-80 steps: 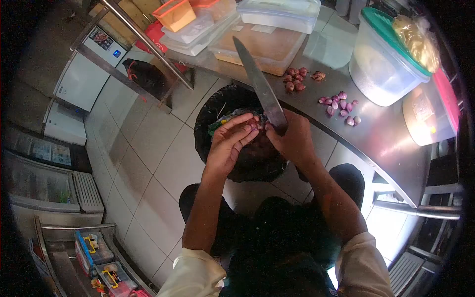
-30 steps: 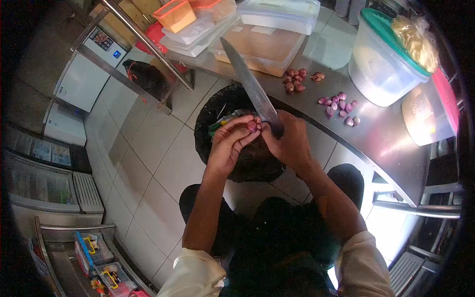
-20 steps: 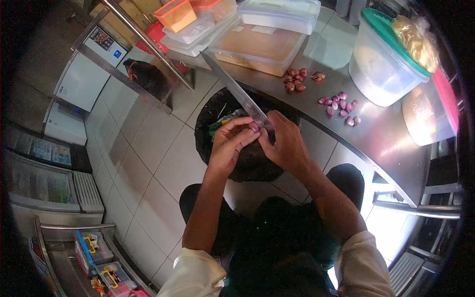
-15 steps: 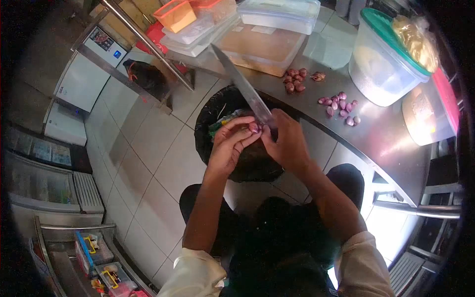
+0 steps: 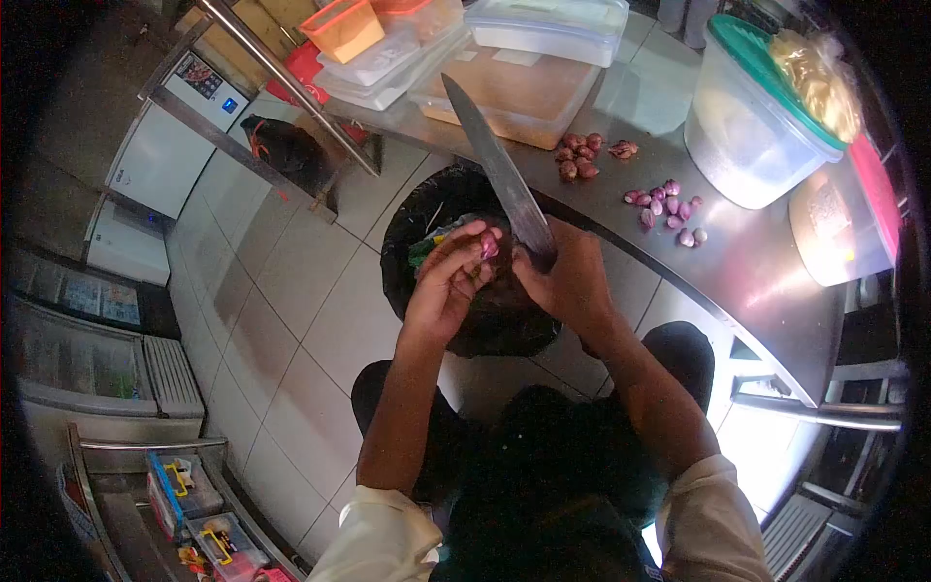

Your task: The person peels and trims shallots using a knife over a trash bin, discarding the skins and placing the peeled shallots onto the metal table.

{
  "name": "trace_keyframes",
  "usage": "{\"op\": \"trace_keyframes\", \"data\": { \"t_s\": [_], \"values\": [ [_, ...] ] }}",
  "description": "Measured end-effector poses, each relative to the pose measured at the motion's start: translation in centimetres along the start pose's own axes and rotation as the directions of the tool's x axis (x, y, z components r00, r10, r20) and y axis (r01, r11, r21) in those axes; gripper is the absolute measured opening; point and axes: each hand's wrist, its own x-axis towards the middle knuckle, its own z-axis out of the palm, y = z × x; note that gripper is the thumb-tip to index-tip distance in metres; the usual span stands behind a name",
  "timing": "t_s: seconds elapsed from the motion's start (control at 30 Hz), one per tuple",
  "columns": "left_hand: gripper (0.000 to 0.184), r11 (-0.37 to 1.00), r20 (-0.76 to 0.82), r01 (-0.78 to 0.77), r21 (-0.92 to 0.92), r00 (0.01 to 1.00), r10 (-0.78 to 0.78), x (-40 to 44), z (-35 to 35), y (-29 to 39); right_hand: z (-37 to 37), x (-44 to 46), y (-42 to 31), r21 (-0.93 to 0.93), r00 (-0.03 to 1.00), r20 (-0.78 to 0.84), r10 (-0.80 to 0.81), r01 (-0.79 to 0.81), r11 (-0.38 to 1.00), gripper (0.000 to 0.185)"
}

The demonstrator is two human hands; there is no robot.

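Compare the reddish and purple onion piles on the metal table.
The reddish pile has dry skins on; the purple pile looks peeled and shiny. The reddish pile is mostly bunched; the purple pile is loosely spread. The reddish pile lies nearer the flat box, the purple pile nearer the green-lidded tub. Both lie on the metal table.

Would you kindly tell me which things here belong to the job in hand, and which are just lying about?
Apparently part of the job:
knife in the right hand
shallot in the left hand
black bin below the hands
purple shallots and browner shallots on the counter

Seemingly just lying about:
green-lidded tub
pink-lidded container
orange-rimmed tub
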Motion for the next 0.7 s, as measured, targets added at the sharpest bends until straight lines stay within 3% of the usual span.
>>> {"op": "trace_keyframes", "data": {
  "t_s": [0.1,0.17,0.27,0.37,0.5,0.57,0.7],
  "values": [
    [0.03,0.999,0.047,-0.03,-0.013,0.998,0.031,0.2,-0.3,-0.4,1.0,-0.1,0.8,0.091,0.997,-0.02,-0.07,0.072,0.993,0.03],
    [0.027,0.995,0.06,-0.087,0.046,0.995,0.085,0.1,-0.5,-0.7,1.6,-0.4,1.8,-0.046,0.987,-0.048,-0.156,0.154,0.987,0.035],
    [0.024,0.998,0.012,-0.047,0.036,0.999,0.046,0.0,0.3,-0.4,1.7,-0.2,2.0,-0.037,0.964,-0.098,-0.249,0.246,0.968,0.035],
    [0.026,0.974,0.073,-0.133,0.186,0.99,0.121,0.0,0.3,-0.8,1.3,-0.3,1.1,-0.048,0.964,-0.114,-0.242,0.238,0.97,0.033],
    [0.025,0.981,0.048,-0.142,0.131,0.989,0.137,0.0,0.6,-0.6,1.1,-0.2,0.6,-0.02,0.971,-0.07,-0.229,0.228,0.974,0.029],
    [0.021,0.973,0.017,-0.224,0.049,0.975,0.223,0.1,0.9,-0.7,1.2,-0.2,0.8,-0.014,0.958,-0.077,-0.275,0.275,0.961,0.028],
    [0.019,0.949,0.036,-0.303,0.084,0.953,0.301,0.2,0.8,-1.0,1.6,-0.8,0.4,-0.015,0.951,-0.076,-0.301,0.3,0.954,0.031]
  ]
}}
